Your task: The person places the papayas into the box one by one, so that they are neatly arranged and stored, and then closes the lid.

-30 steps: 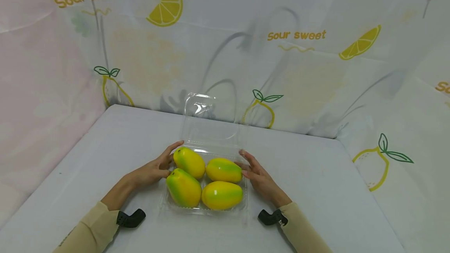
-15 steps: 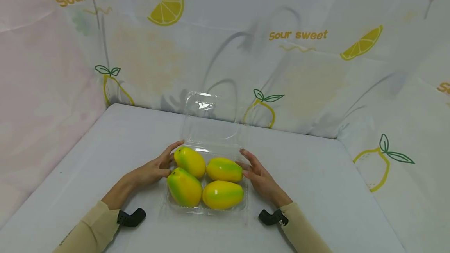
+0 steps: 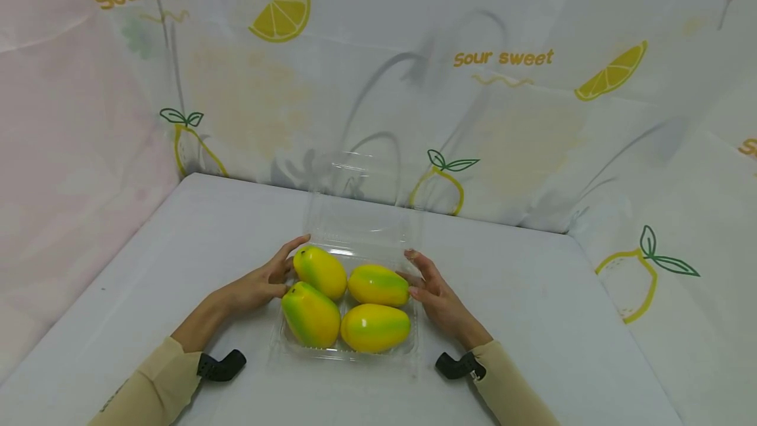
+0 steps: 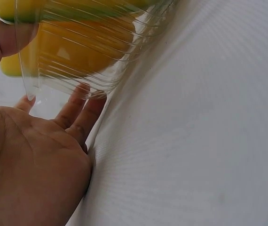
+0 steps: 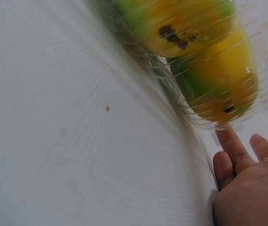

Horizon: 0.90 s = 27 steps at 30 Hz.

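A clear plastic clamshell box (image 3: 378, 356) sits on the white table with its lid (image 3: 361, 215) raised at the back. Several glossy yellow-green fruits, shaped like papayas (image 3: 310, 315), lie in its base in two rows. My left hand (image 3: 260, 286) holds the box's left side; in the left wrist view its thumb (image 4: 11, 40) is over the rim and fingertips touch the ribbed wall. My right hand (image 3: 436, 294) holds the opposite side, thumb at the rim, with a fingertip (image 5: 223, 132) against the lower wall in the right wrist view.
The white table (image 3: 532, 321) extends on both sides of the box. A fabric backdrop (image 3: 520, 150) printed with lemons rises right behind the table, and a pinkish one (image 3: 65, 150) stands at the left. Black wrist straps (image 3: 221, 367) sit at both sleeve cuffs.
The bright glare on the raised lid has faded and its outline has shifted slightly, as if its tilt changed. Both hands and the fruits hold still; the head view drifts a little.
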Each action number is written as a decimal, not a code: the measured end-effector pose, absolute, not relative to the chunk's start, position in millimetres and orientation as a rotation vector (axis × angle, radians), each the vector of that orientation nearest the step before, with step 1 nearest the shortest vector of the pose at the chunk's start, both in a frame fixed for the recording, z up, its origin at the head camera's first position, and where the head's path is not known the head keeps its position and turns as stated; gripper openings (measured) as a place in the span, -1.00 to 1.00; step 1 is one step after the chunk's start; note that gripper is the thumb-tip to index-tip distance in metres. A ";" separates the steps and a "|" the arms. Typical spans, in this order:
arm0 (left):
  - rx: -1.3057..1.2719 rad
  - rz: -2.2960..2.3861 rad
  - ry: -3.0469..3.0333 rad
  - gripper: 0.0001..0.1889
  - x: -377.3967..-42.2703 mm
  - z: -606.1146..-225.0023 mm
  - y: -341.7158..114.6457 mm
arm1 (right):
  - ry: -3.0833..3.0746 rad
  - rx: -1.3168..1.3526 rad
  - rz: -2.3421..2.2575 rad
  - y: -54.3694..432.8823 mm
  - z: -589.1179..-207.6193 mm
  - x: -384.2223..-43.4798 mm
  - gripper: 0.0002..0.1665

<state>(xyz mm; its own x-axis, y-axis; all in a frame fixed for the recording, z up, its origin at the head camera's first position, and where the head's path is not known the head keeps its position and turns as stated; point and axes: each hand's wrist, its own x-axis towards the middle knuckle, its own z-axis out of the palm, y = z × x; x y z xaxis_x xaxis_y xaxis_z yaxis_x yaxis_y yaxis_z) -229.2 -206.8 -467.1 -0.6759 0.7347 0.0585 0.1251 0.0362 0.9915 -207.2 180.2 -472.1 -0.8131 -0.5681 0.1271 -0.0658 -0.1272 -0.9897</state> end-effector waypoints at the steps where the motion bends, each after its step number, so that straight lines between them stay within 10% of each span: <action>1: 0.868 1.684 1.842 0.03 -229.2 -467.2 -206.7 | 1.800 -0.701 -2.005 180.4 -471.8 -207.1 -0.28; 27: 0.852 1.654 1.875 0.01 -229.2 -467.1 -207.0 | 1.847 -0.700 -1.971 181.9 -473.7 -207.6 -0.26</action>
